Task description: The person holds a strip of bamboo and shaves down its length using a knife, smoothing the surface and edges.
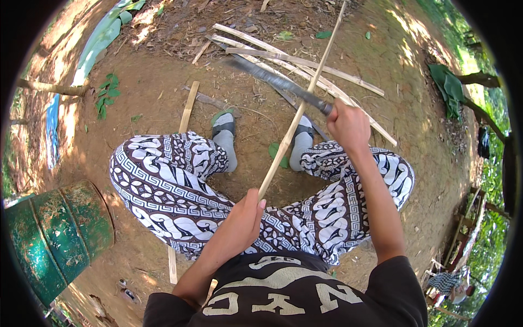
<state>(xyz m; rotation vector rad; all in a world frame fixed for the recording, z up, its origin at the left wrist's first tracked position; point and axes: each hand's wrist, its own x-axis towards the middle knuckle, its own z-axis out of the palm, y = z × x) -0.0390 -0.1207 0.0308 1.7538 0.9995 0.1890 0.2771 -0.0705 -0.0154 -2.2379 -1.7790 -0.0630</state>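
One long, slender, pale wooden strip (283, 144) slants from 6 to 1 o'clock, its near end gripped in the curled left hand (246, 216). The right hand (350, 126), at 2 o'clock, is wrapped around the dark handle of one grey-bladed knife (286, 86), whose blurred blade crosses the strip toward 11 o'clock; contact cannot be told. At least three flat pale wooden strips (250, 52) overlap on brown soil (147, 92) around 1 o'clock, and one green metal drum (62, 229) is at 8 o'clock.
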